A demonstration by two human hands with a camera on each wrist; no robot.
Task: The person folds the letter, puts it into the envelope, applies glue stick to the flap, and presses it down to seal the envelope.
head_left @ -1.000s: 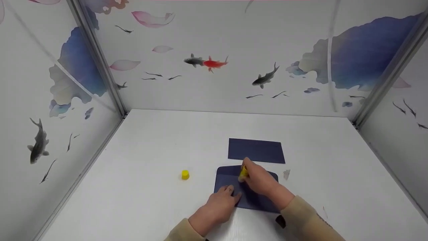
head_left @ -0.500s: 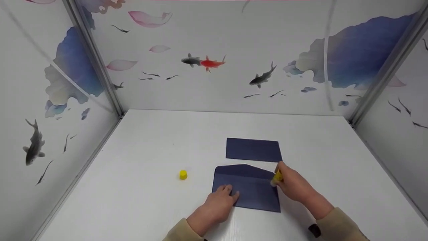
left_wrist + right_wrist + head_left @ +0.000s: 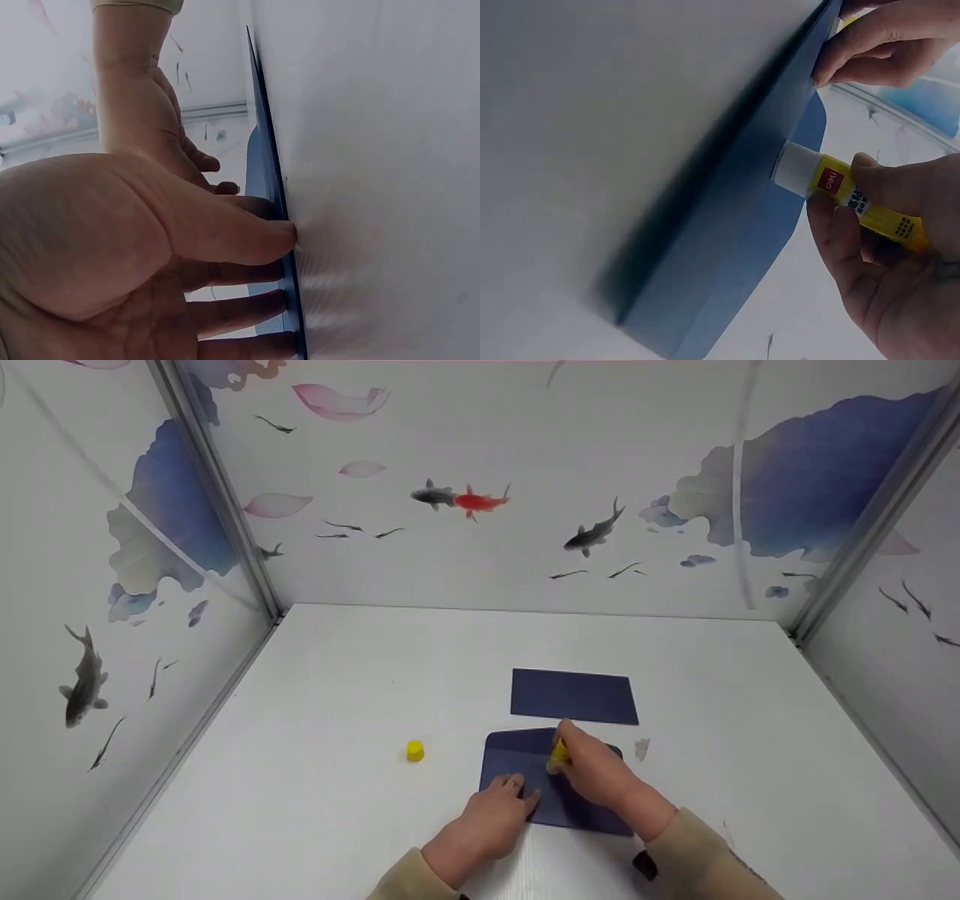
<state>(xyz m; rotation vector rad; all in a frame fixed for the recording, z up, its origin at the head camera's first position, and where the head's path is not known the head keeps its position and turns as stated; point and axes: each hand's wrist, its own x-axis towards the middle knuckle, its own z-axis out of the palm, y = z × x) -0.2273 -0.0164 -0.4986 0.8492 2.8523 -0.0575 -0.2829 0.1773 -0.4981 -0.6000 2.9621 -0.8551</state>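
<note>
A dark blue envelope (image 3: 577, 802) lies on the white table with its flap spread away from me. My left hand (image 3: 495, 816) rests on its left part, fingers fairly straight and pressing down; in the left wrist view the thumb (image 3: 262, 240) reaches the envelope's near edge. My right hand (image 3: 596, 769) grips a yellow glue stick (image 3: 870, 202), thumb on one side and curled fingers on the other. The glue stick's white end (image 3: 795, 169) is at the envelope's surface near the flap fold. Part of the flap is hidden behind the right hand.
A yellow cap (image 3: 415, 751) stands on the table left of the envelope. Behind the envelope lies a flat dark blue rectangle (image 3: 574, 696). A small greyish mark (image 3: 642, 749) shows on the table at right. White panels with painted fish surround the table.
My right hand moved with the glue stick from mid-envelope to its right edge, then back left to near the middle. The left hand stayed in place on the envelope.
</note>
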